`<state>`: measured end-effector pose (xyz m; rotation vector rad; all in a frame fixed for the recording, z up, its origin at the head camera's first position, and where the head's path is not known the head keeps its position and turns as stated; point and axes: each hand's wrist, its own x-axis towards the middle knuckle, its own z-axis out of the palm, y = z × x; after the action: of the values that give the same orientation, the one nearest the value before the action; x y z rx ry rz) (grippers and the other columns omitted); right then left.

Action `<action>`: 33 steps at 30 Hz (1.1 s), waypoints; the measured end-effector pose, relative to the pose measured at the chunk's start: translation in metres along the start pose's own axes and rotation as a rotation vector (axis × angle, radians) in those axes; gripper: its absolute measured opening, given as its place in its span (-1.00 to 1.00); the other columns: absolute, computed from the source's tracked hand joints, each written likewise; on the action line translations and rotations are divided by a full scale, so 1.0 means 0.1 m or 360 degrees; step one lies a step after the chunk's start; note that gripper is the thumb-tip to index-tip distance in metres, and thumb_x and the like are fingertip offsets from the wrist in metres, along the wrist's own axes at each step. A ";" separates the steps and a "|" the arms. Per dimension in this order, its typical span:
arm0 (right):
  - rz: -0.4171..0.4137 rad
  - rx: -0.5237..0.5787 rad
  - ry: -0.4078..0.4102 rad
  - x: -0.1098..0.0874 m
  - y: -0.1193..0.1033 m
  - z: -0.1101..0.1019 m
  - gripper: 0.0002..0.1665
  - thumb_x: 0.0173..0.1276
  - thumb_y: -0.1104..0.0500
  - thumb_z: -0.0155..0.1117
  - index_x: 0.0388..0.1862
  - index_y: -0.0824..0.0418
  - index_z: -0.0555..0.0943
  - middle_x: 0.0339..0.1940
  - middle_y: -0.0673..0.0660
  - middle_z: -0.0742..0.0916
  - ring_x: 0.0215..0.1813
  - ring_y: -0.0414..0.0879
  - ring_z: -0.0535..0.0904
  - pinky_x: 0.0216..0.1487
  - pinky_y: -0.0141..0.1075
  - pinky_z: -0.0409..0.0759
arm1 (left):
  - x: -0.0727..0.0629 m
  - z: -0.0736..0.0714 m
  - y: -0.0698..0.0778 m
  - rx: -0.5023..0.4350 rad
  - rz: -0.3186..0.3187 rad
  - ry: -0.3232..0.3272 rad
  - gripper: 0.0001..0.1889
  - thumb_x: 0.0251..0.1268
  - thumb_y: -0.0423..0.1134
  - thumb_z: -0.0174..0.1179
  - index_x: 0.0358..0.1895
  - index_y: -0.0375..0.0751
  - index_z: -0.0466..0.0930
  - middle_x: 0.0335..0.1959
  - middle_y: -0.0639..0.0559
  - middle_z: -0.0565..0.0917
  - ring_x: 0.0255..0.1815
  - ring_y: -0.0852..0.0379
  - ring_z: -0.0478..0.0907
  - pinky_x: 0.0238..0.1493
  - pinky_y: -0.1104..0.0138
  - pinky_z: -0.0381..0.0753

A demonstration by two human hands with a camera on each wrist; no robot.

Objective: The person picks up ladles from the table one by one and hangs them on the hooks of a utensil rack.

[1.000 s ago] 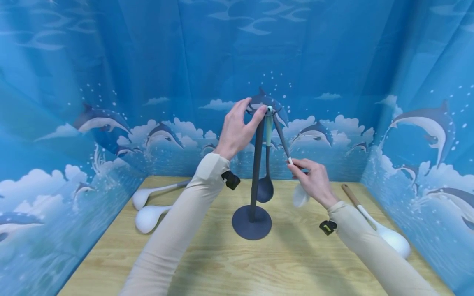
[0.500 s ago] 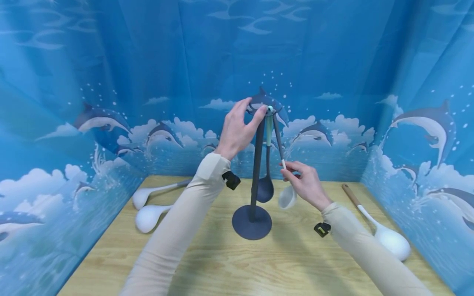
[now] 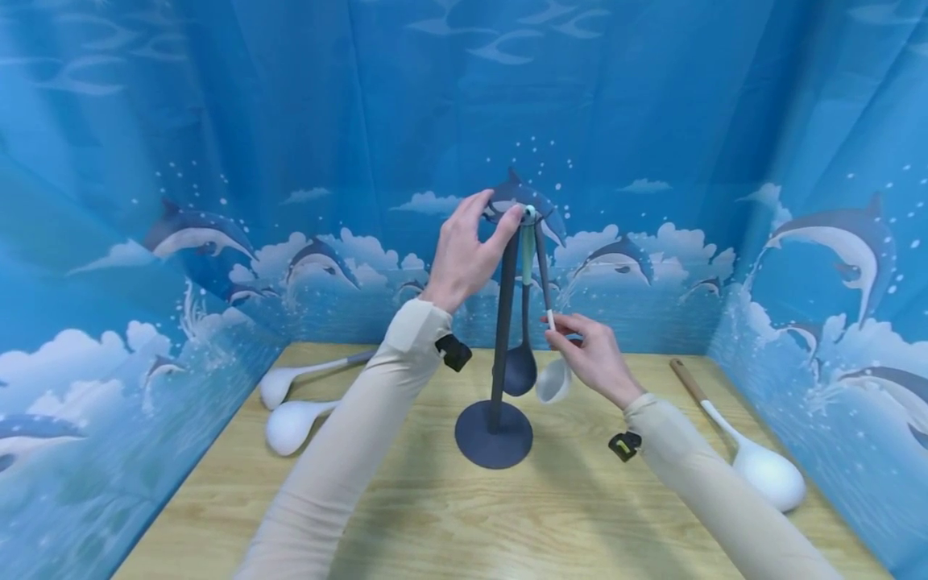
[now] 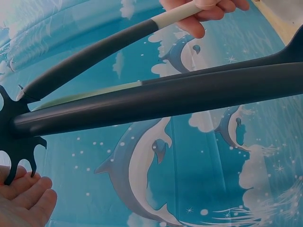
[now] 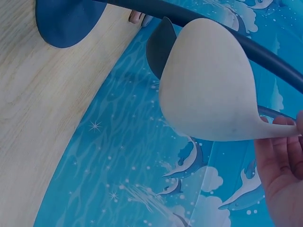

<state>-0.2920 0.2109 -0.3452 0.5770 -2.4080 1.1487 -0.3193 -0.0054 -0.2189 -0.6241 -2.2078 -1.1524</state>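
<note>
A dark utensil stand [image 3: 503, 330] with a hooked top rises from a round base. My left hand [image 3: 464, 256] holds its top, thumb and fingers on the hook ring; in the left wrist view, fingertips [image 4: 40, 194] touch the hooks. On one hook hangs a dark ladle [image 3: 519, 372] with a mint-green handle. My right hand [image 3: 593, 358] pinches the white lower shaft of a white ladle [image 5: 208, 85] with a grey handle. This handle's top end [image 4: 31, 94] meets a neighbouring hook, and its bowl [image 3: 554, 382] hangs beside the dark ladle, above the table.
Two white ladles, one upper [image 3: 278, 388] and one lower [image 3: 288, 428], lie at the table's left. Another white ladle [image 3: 770, 477] with a wooden handle lies at the right. Blue dolphin-print curtains [image 3: 616, 121] enclose the wooden table [image 3: 464, 524] on the back and sides.
My right hand has moved left and slightly down, swinging the white ladle from a slant to nearly upright, close beside the dark ladle. My left hand has stayed on the stand's top.
</note>
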 end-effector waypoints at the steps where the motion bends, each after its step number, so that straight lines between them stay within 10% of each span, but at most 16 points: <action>1: 0.0002 -0.0003 0.0001 0.00 0.00 0.00 -0.62 0.47 0.05 0.21 0.17 0.17 0.64 -0.18 0.11 0.71 -0.21 -0.06 0.70 -0.06 -0.15 0.72 | 0.00 0.00 0.00 -0.0001 0.0002 0.0000 -0.26 0.42 0.28 -0.06 0.51 -0.07 0.21 0.51 -0.02 0.28 0.51 0.04 0.22 0.43 0.07 0.34; 33: 0.0180 -0.0065 -0.0129 -0.15 0.28 -0.06 -0.56 0.54 0.02 0.09 0.26 0.19 0.57 0.05 0.20 0.73 0.05 0.06 0.68 0.06 -0.03 0.67 | -0.15 0.01 -0.09 -0.0210 -0.0048 -0.0037 -0.13 0.40 0.32 -0.06 0.60 0.13 -0.24 0.51 -0.03 0.23 0.51 0.08 0.21 0.37 0.17 0.42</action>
<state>-0.2936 0.2350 -0.3672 0.4890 -2.5559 1.1387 -0.3143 -0.0114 -0.2351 -0.6632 -2.1805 -1.3207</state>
